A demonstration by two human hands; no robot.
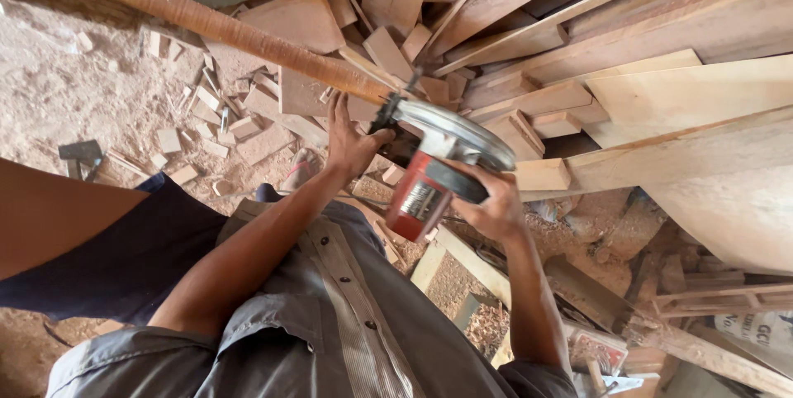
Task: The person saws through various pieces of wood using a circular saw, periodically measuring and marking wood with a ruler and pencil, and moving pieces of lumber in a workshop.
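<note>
The head camera looks down at a round power saw (436,163) with a red body, held up in front of the person's chest. The right hand (487,204) is closed around the black handle. The left hand (349,144) grips the front of the saw, near the metal guard. A long wooden pole (206,20) lies just past it, above scrap wood blocks (248,117). I think both hands should hold tight, with fingers far from the blade.

Circular saw (438,168) between both hands, offcuts (206,117) left, planks (661,92) right.
</note>
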